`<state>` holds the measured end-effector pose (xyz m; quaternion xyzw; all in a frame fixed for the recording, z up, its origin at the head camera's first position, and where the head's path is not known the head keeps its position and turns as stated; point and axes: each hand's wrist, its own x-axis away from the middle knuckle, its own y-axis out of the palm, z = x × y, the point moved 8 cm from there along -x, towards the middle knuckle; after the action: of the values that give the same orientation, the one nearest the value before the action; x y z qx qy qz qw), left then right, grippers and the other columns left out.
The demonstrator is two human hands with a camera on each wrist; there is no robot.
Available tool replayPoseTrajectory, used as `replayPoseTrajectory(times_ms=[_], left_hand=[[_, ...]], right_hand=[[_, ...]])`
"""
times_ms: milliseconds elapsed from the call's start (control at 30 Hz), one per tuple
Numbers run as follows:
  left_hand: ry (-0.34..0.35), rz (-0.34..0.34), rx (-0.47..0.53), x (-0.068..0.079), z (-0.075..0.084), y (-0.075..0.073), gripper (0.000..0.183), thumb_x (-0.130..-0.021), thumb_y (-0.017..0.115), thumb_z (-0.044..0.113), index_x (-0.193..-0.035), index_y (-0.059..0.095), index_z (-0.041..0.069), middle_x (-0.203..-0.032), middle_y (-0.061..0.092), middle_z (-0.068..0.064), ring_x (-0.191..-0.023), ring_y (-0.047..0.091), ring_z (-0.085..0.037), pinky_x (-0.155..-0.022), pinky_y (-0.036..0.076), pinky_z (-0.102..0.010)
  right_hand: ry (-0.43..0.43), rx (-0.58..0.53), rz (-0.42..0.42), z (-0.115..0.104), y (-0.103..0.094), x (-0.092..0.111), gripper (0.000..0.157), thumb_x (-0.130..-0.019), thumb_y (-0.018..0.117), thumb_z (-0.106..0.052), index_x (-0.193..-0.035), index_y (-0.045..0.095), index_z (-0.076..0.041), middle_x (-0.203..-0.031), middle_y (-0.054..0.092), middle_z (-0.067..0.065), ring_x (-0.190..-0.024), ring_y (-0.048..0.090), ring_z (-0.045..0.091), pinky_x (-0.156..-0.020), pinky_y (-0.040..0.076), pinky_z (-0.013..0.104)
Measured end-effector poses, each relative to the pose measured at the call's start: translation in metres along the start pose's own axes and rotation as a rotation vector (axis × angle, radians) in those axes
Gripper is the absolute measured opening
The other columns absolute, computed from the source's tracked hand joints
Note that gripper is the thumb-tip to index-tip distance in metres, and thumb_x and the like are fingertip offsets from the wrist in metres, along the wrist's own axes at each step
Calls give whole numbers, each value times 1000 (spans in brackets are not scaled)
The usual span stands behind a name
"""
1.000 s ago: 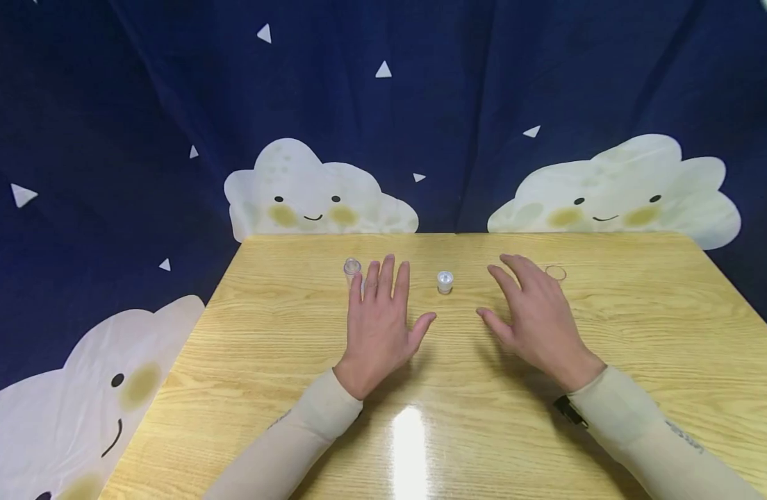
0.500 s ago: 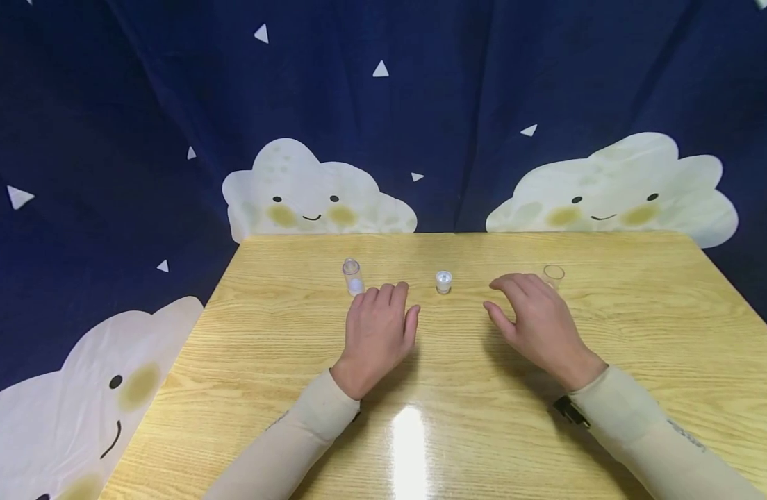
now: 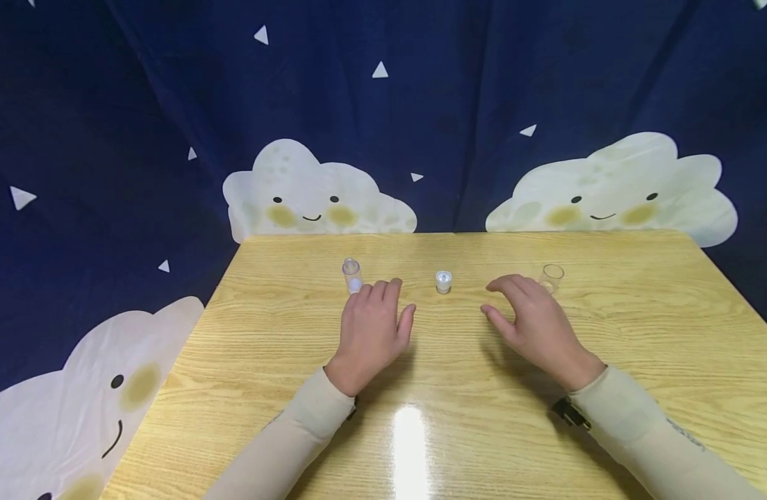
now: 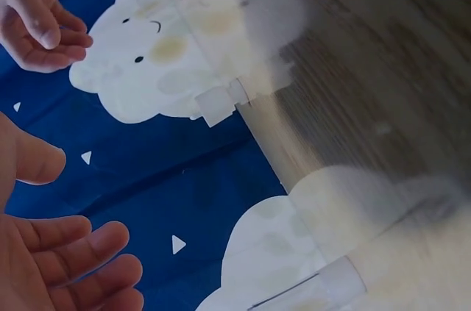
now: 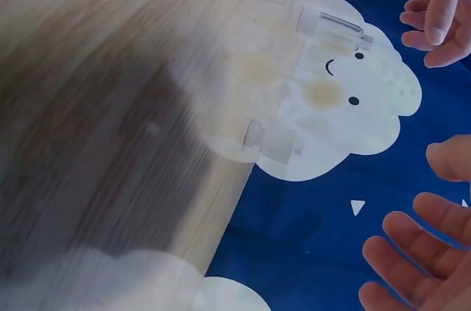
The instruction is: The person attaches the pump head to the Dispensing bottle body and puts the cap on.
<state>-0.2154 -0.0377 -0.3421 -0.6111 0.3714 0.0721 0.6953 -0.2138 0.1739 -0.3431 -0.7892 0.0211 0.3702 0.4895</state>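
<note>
My left hand (image 3: 370, 333) hovers over the table with its fingers loosely bent, holding nothing. Just beyond its fingertips stands a small clear bottle (image 3: 351, 273) with something whitish at its bottom; the right wrist view shows its narrow neck. A short white fitting (image 3: 443, 281), like a bottle top, stands between the two hands. To the right, my right hand (image 3: 536, 326) is relaxed, thumb apart from the curved fingers, with nothing in it. Behind its knuckles is a clear open-topped cylinder (image 3: 552, 273), its lower part partly hidden by the hand.
The pale wooden table (image 3: 283, 410) ends at a straight back edge close behind the three small things. A dark blue curtain (image 3: 446, 104) with smiling clouds hangs beyond it and along the left. Glare lies on the table's near middle.
My left hand has drawn back a little and its straight, spread fingers have bent, uncovering more of the clear bottle. The right fingers have lowered and curved, uncovering the clear cylinder. The objects stay put.
</note>
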Motion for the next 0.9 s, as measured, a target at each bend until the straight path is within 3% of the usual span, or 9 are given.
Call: replayPoseTrajectory(times_ms=[367,900], left_hand=[[-92,-42,53,0,-10,8,49,-91,65,37,-126,59,3,-100,71,-10,-81,67,-28,-67,54,-38],[-155,-48,136,1,-21,11,50,-91,65,36,-127,60,1,-103,72,-11,-81,66,-27,-67,54,-37]], right_hand=[[216,-228,-167,6,9,0,32,-91,71,-15,-118,63,-1,-115,68,16,-109,64,34,-89,52,52],[272,-305,-205,13,17,6,32,-93,69,-15,-120,63,0,-119,67,18,-110,65,36,-92,54,53]])
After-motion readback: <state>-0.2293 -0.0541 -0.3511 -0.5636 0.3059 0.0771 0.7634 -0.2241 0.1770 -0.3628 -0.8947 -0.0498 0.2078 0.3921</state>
